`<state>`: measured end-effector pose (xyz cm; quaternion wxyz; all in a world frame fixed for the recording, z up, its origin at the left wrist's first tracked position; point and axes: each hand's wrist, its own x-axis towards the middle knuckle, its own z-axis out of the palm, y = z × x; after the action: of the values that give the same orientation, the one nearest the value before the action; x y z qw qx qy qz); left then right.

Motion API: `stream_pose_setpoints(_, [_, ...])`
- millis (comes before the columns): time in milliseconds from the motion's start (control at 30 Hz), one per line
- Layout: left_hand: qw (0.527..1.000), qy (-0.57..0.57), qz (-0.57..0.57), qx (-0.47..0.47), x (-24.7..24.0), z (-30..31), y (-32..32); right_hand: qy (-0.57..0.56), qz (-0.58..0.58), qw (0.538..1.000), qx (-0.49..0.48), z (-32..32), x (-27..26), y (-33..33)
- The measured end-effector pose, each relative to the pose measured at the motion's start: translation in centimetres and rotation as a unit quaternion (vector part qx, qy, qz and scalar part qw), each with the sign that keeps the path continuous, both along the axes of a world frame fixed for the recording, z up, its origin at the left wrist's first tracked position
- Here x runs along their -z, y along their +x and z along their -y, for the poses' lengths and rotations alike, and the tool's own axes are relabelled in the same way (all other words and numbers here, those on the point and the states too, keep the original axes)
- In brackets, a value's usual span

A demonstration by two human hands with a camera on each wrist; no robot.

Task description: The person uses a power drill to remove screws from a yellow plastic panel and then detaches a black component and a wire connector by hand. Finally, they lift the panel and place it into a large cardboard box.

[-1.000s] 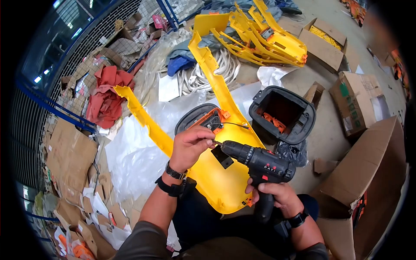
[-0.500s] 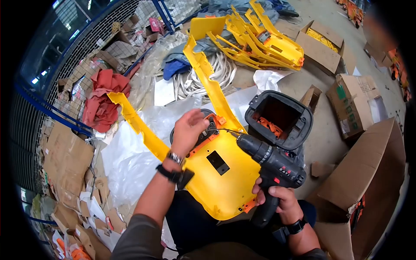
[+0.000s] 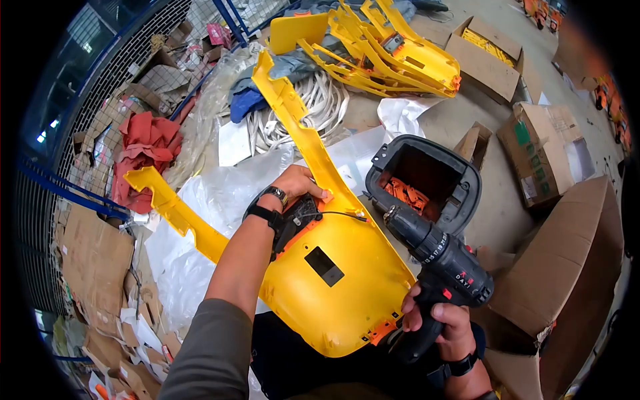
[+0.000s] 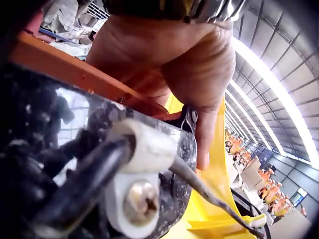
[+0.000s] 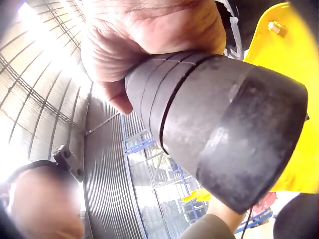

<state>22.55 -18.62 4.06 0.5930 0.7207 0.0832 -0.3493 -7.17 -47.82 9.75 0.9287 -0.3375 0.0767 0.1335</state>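
A large yellow plastic panel (image 3: pixel 333 307) with two long arms rests at the person's lap. Across it sits a black unit with an orange frame (image 4: pixel 79 72), and a thin dark cable (image 3: pixel 341 215) trails from the unit. The left hand (image 3: pixel 297 181) grips the orange frame, its fingers behind the frame and its thumb on the near side. To the right, the right hand (image 3: pixel 448 323) holds a black cordless drill (image 3: pixel 433 247) by its handle, chuck pointing up and left. The drill's broad black lower end (image 5: pixel 249 134) fills the right wrist view.
Just beyond the drill stands a black bin (image 3: pixel 470 193) with orange parts inside. Open cardboard boxes (image 3: pixel 553 267) line the right side. Further off lie stacked yellow panels (image 3: pixel 387 60) and coiled white hose (image 3: pixel 327 107). Plastic sheeting (image 3: pixel 193 247) and scrap cardboard (image 3: pixel 97 260) cover the left.
The left hand has left the drill's tip and moved up and left to the orange frame. The drill has shifted right and down in the right hand, away from the black unit.
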Motion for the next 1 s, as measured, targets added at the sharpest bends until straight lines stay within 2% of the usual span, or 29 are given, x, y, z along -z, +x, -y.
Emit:
stream_pose_setpoints(133, [0.999, -0.001, -0.026, 0.036, 0.1, -0.3, -0.2, -0.022, -0.007, 1.0, 0.007, -0.4, -0.4, 0.3])
stream_pose_setpoints(233, [0.996, 0.011, 0.014, 0.082, 0.0, -0.1, -0.4, -0.037, -0.027, 0.999, 0.003, -0.5, -1.1, 0.5])
stream_pose_setpoints(333, [0.995, 0.011, 0.056, 0.081, 0.0, 0.5, -1.0, -0.011, -0.055, 0.998, -0.013, -0.3, -1.8, 0.6])
stream_pose_setpoints(633, [0.986, 0.047, 0.157, 0.033, -1.0, 0.4, -2.6, -0.028, -0.032, 0.999, -0.023, -0.3, -1.5, 0.9])
stream_pose_setpoints(833, [0.979, -0.015, 0.204, 0.026, -1.2, -0.4, -3.4, -0.104, -0.051, 0.993, -0.036, -1.4, -1.1, 0.9])
stream_pose_setpoints(933, [0.971, 0.015, 0.239, 0.026, -1.4, -0.7, -3.7, -0.105, -0.029, 0.994, -0.021, -2.5, 0.2, 1.0])
stream_pose_setpoints(1000, [0.974, 0.025, 0.222, 0.032, -1.6, -0.9, -4.2, -0.113, -0.036, 0.993, -0.026, -2.9, 0.5, 1.1])
